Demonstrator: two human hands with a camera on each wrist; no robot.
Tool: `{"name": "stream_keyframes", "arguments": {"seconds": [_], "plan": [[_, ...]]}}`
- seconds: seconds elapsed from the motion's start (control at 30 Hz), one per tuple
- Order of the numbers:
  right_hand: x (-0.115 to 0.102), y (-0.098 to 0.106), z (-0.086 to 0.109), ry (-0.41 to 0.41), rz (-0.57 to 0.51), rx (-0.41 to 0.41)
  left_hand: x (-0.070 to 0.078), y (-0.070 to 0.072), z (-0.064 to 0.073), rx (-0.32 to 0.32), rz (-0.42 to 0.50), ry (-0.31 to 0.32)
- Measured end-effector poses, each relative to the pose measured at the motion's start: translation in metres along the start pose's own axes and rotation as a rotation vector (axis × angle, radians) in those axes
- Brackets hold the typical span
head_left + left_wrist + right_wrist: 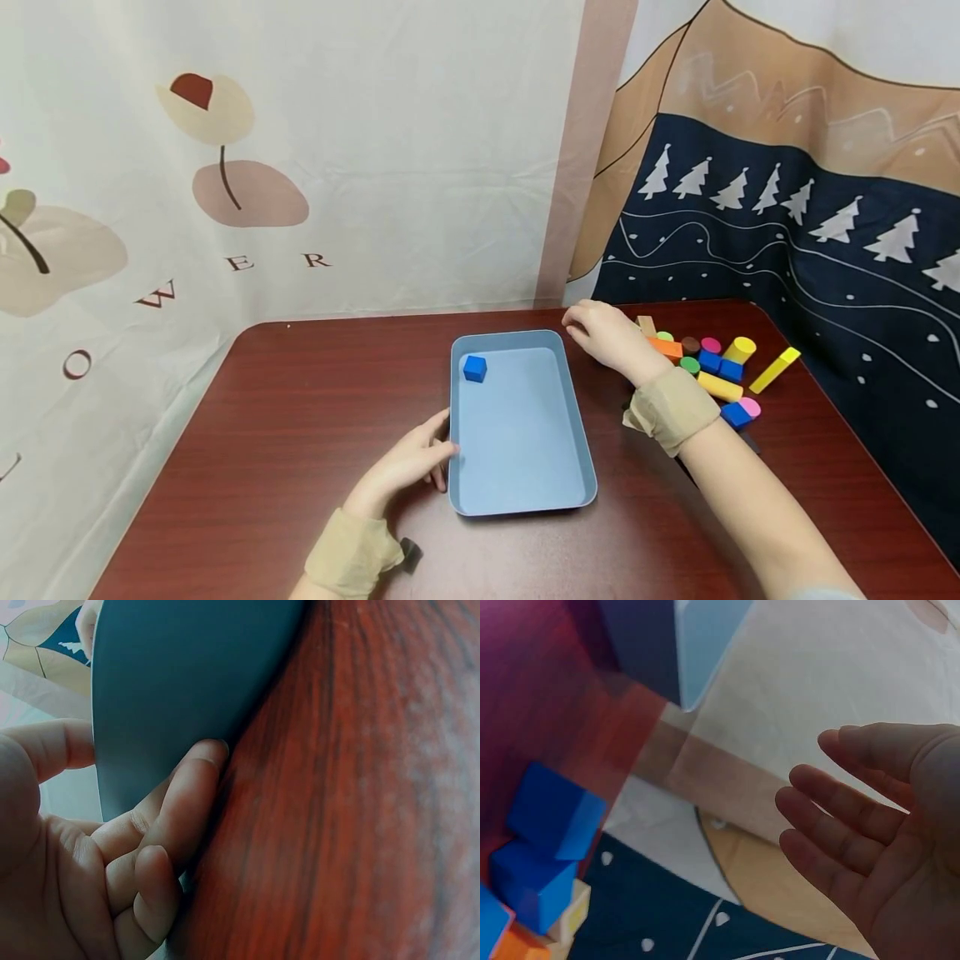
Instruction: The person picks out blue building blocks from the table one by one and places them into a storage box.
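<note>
A light blue rectangular tray [521, 442] lies on the table with one blue cube [475, 368] in its far left corner. My left hand [408, 458] holds the tray's left side, thumb over the rim and fingers against the outer wall, as the left wrist view shows. Off the tray's far right corner, my right hand [609, 337] is raised with loosely bent fingers and nothing in them; its palm [915, 877] is bare in the right wrist view. Beside that hand are blue blocks [555, 814], partly hidden from the head camera by the hand and forearm.
To the right, a cluster of wooden blocks includes a yellow cylinder [739, 350], an orange block [666, 347], a lying yellow piece [720, 387] and a tall yellow bar [775, 370]. A printed curtain [420, 167] hangs behind the dark red table [300, 400].
</note>
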State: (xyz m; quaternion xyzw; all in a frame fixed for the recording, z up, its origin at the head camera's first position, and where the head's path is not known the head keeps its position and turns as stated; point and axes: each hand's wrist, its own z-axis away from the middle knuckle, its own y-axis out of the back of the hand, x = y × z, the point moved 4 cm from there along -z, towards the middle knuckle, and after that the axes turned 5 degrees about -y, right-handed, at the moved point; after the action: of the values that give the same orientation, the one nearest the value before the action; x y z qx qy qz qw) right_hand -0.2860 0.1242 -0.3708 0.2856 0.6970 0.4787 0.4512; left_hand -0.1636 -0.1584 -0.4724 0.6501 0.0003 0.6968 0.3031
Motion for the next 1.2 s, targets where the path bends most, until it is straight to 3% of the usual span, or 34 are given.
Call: {"name": "stream_keyframes", "arguments": {"seconds": [0.43, 0.73, 1.2], "plan": [[0.028, -0.019, 0.011, -0.096, 0.038, -0.100, 0.001, -0.001, 0.001, 0.006, -0.003, 0.004], [0.043, -0.033, 0.016, -0.113, 0.023, -0.172, -0.003, -0.002, 0.000, 0.024, -0.003, 0.014], [0.054, -0.042, 0.020, -0.090, 0.050, -0.152, -0.002, 0.000, 0.001, 0.001, 0.003, 0.013]]}}
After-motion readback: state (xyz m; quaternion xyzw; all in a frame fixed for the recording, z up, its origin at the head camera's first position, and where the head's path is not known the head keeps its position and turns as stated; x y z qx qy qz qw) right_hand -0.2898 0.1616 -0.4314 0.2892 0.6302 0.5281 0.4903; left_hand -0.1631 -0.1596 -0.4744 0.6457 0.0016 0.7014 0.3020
